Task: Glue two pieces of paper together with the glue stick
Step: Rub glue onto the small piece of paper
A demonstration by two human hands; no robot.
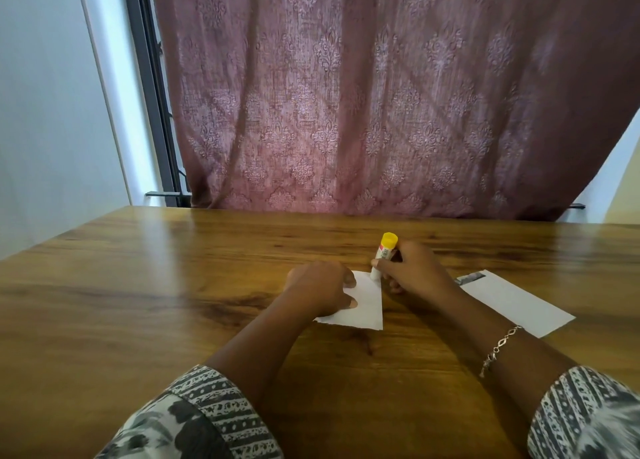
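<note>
A small white piece of paper (367, 306) lies on the wooden table (138, 285) in front of me. My left hand (320, 287) presses down on its left part with curled fingers and thumb. My right hand (412, 268) grips a glue stick (383, 254) with a yellow end on top, its lower tip touching the paper's far right corner. A second, larger white sheet (516, 302) lies flat to the right, partly under my right forearm.
A patterned mauve curtain (381, 94) hangs just behind the table's far edge. A window frame (152, 87) and a white wall stand at the left. A thin bracelet (498, 347) circles my right wrist.
</note>
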